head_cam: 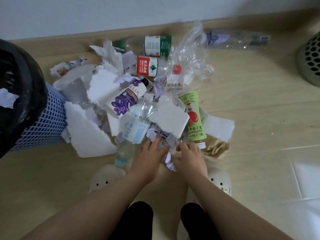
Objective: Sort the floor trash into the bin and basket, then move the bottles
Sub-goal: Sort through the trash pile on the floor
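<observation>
Head view: at the near edge of the trash pile (166, 118) the left hand (149, 154) rests flat-fingered on crumpled paper (169, 160) that the right hand (189, 157) pinches, bin (46, 122) crowding left, bare floor (259, 110) right.

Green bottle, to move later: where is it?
Head view, pile's right edge: green bottle lies between foam slab and tissue, beyond the right hand.
</observation>
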`<action>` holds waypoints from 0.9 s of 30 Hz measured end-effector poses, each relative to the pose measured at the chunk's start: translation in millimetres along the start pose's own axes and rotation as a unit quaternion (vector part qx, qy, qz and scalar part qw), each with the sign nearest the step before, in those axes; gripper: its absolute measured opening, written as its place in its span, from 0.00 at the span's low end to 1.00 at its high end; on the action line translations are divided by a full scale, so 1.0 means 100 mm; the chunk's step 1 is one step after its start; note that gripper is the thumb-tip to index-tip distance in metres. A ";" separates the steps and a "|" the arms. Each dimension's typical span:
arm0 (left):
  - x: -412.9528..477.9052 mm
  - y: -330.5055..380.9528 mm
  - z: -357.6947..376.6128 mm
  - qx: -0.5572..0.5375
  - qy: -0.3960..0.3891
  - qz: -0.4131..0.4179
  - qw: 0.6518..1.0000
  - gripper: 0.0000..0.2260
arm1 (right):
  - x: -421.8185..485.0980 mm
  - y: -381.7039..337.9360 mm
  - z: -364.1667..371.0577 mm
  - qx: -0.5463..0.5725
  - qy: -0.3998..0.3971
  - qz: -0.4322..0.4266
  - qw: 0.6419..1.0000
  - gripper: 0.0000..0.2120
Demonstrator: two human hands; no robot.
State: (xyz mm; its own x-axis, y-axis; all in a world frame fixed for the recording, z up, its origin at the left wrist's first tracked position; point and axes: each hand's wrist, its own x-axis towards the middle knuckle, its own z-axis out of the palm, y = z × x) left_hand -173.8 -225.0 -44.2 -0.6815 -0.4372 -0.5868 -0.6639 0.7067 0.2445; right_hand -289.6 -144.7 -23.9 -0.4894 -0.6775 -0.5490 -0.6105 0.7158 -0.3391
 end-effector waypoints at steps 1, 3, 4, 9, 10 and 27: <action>0.02 0.00 0.00 -0.005 -0.009 -0.009 1.000 0.24 | -0.02 0.03 0.01 -0.018 -0.014 -0.022 1.000 0.19; 0.04 0.00 0.00 -0.004 -0.002 -0.021 1.000 0.22 | -0.01 0.08 0.09 -0.051 -0.045 -0.058 0.996 0.19; 0.04 -0.01 0.00 0.006 0.013 -0.023 1.000 0.21 | -0.02 0.09 0.11 -0.075 -0.059 -0.075 0.993 0.20; 0.05 -0.15 0.05 0.002 0.027 -0.033 0.999 0.15 | 0.03 0.10 0.28 -0.195 -0.045 -0.134 0.971 0.28; 0.05 -0.17 0.03 -0.009 0.017 -0.037 0.999 0.13 | 0.07 0.13 0.34 -0.195 -0.031 -0.135 0.971 0.26; -0.02 -0.20 -0.20 -0.117 0.125 -0.129 0.977 0.14 | -0.03 -0.05 0.27 -0.107 0.032 -0.181 0.977 0.09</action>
State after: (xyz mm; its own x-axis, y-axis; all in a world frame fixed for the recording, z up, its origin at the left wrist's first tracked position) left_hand -165.9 -249.6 -32.2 -0.5174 -0.7267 -0.4519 -0.8553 0.4220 0.3007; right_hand -268.2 -141.6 -41.0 -0.2508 -0.8943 -0.3705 -0.8641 0.3794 -0.3308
